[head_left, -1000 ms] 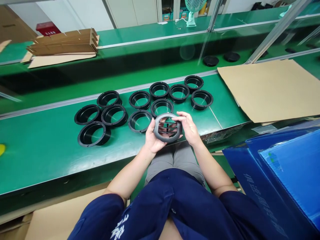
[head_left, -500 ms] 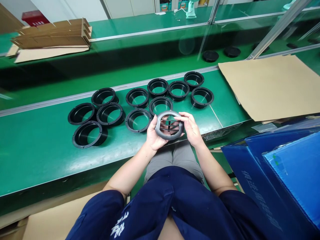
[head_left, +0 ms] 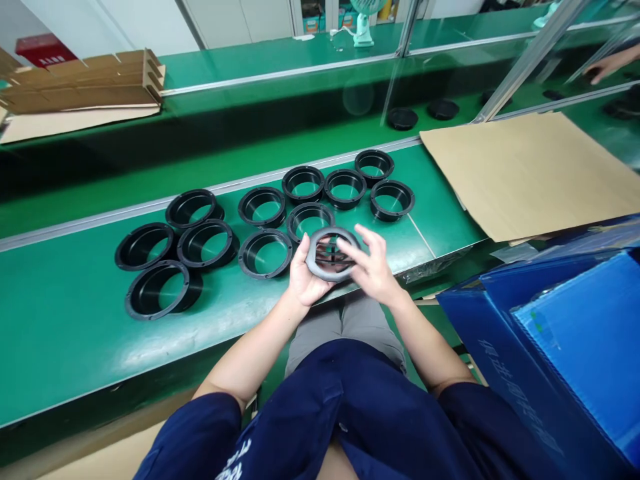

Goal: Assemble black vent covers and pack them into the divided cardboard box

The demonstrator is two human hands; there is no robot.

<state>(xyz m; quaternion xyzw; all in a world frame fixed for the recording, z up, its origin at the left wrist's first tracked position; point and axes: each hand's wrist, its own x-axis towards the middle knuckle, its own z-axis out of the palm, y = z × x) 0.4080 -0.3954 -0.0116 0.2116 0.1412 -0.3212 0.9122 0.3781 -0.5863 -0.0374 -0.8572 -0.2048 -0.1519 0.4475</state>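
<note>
My left hand (head_left: 306, 281) is closed around the left and lower side of a round air vent (head_left: 313, 261), a grey ring with black slats across its opening. The vent is held just above the front edge of the green bench. Over the vent's right side is my right hand (head_left: 375, 272), fingers apart and slightly blurred. Its fingertips overlap the slats; whether they touch them I cannot tell. Several black flanged rings (head_left: 249, 257) stand on the bench beyond my hands, the nearest just behind the vent.
The green bench (head_left: 65, 340) runs across in front of me. Flat cardboard (head_left: 530, 173) lies at right, above a blue corrugated box (head_left: 505, 373). Slotted cardboard dividers (head_left: 85, 83) sit far left. Behind the clear screen are black round parts (head_left: 403, 119) and another person's hand (head_left: 606, 67).
My right hand has loosened from the vent's right rim, and its fingers have spread over the front. My left hand keeps its hold. The view has shifted slightly; another person's hand appears at upper right.
</note>
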